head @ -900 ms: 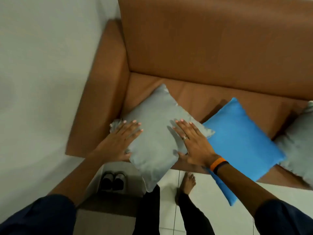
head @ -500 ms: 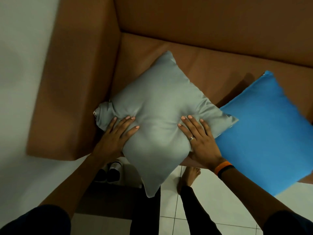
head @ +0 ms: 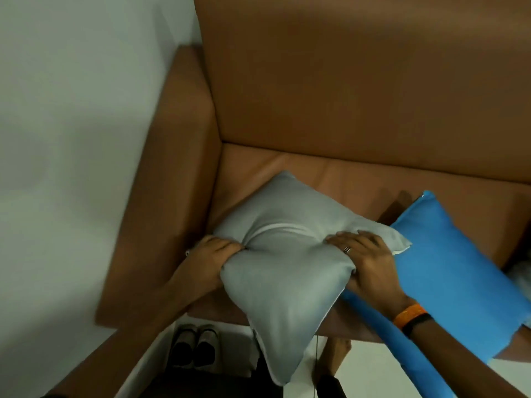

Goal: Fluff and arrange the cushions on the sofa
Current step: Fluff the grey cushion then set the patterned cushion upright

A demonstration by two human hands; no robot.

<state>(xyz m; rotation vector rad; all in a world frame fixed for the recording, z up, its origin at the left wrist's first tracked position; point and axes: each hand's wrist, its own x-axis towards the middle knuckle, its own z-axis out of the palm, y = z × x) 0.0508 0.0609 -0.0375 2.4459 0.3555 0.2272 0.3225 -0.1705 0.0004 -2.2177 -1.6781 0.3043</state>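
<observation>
A grey cushion (head: pixel 287 271) lies corner-on across the front of the brown sofa (head: pixel 344 96) seat, its near corner hanging past the seat edge. My left hand (head: pixel 207 257) grips its left side, fingers dug into the fabric. My right hand (head: pixel 365 254) clamps its right side, thumb underneath, and the cushion is creased between the two hands. A blue cushion (head: pixel 448 259) lies on the seat just to the right, partly under my right forearm.
The sofa's left armrest (head: pixel 172 179) stands close to the grey cushion, with a pale wall (head: pixel 71 139) beyond it. A pair of shoes (head: pixel 195 349) sits on the floor below the seat edge. Another pale cushion (head: pixel 521 277) shows at the far right edge.
Both hands went from lying flat on the grey cushion to squeezing its sides inward, bunching it. The view pulled back and up, showing more of the sofa back.
</observation>
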